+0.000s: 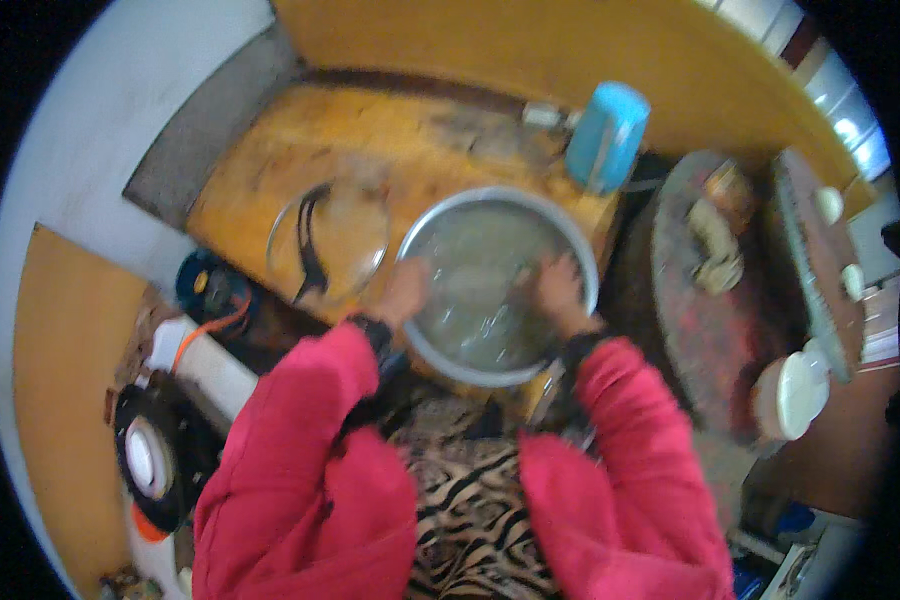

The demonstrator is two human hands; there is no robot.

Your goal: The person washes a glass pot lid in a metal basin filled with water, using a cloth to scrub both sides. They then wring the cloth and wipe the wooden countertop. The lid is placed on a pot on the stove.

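Note:
A round metal basin holding cloudy, greenish-grey water sits in front of me at the near edge of a wooden table. My left hand is at the basin's left rim, its fingers reaching inward. On the other side, my right hand reaches over the rim, with its fingertips at the water. Both hands are blurred, and whether either grips anything is unclear. A paler patch shows in the middle of the water; what it is cannot be made out.
A glass pot lid with a dark handle lies left of the basin on the wooden table. A blue plastic jug stands behind. At right, a stained ledge bears a crumpled cloth and a white bowl. A black round appliance is at left.

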